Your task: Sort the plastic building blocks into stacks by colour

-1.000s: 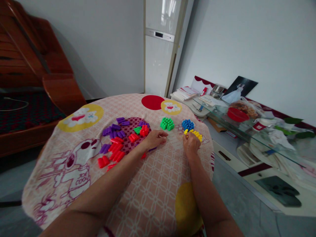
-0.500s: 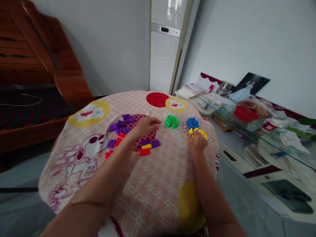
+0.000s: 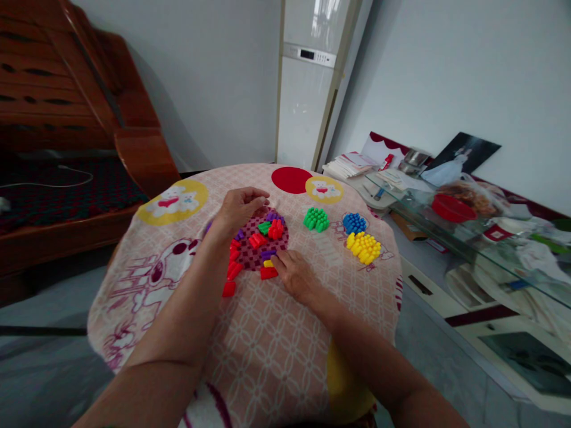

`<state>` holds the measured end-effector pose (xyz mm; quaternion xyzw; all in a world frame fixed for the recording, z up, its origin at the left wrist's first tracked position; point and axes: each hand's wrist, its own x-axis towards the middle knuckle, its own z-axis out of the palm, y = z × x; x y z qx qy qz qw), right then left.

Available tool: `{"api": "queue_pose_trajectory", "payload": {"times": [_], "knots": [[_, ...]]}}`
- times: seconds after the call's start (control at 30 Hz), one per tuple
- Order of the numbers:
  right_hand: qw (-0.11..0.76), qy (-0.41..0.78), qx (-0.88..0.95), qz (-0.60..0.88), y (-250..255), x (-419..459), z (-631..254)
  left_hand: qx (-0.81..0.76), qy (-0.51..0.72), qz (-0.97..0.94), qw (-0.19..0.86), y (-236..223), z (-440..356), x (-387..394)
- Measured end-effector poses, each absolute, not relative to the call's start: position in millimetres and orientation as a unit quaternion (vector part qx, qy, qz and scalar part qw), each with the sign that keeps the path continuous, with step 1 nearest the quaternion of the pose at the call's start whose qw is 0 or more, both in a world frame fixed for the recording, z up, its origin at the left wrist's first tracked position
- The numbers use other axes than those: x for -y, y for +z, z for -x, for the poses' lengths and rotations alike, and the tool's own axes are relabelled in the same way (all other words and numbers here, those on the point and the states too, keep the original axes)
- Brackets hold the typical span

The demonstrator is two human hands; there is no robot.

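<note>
Loose plastic blocks lie on the cloth-covered round table (image 3: 267, 351). My right hand (image 3: 297, 276) is low over the near cluster, its fingertips closed on a small yellow block (image 3: 268, 263). Touching that cluster are a purple block (image 3: 268, 254) and a red block (image 3: 268, 273). Above the blocks, farther back, my left hand (image 3: 243, 208) is open, fingers apart and extended to the right. Red blocks (image 3: 257, 240) and a green block (image 3: 264, 228) lie just below it. My left wrist and forearm hide part of the purple and red blocks.
Toward the table's right side stand a green group (image 3: 316, 219), a blue group (image 3: 354, 223) and a yellow group (image 3: 364, 247) of blocks. Beyond the right edge is a cluttered glass-topped cabinet (image 3: 450, 238). A wooden bench (image 3: 143, 157) borders the left.
My right hand has left the yellow group and moved left to the single yellow block. My left hand has shifted left and back, uncovering red and green blocks. The view has turned slightly.
</note>
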<state>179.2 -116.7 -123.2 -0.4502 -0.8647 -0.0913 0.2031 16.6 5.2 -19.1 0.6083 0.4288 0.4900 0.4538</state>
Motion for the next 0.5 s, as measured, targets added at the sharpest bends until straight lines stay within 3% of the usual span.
{"api": "queue_pose_trajectory", "payload": {"times": [0.1, 0.33, 0.4, 0.5], "knots": [[0.216, -0.084, 0.848, 0.476, -122, 116, -180, -0.432, 0.484, -0.615, 0.448, -20, -19, -5], [0.37, -0.02, 0.661, 0.653, -109, 124, -240, -0.45, 0.476, -0.612, 0.442, -19, -18, -4], [0.369, 0.0, 0.575, 0.73, -107, 129, -268, -0.451, 0.474, -0.615, 0.441, -19, -19, -4], [0.299, -0.004, 0.494, 0.816, -106, 140, -297, -0.444, 0.47, -0.619, 0.446, -18, -20, -3]]}}
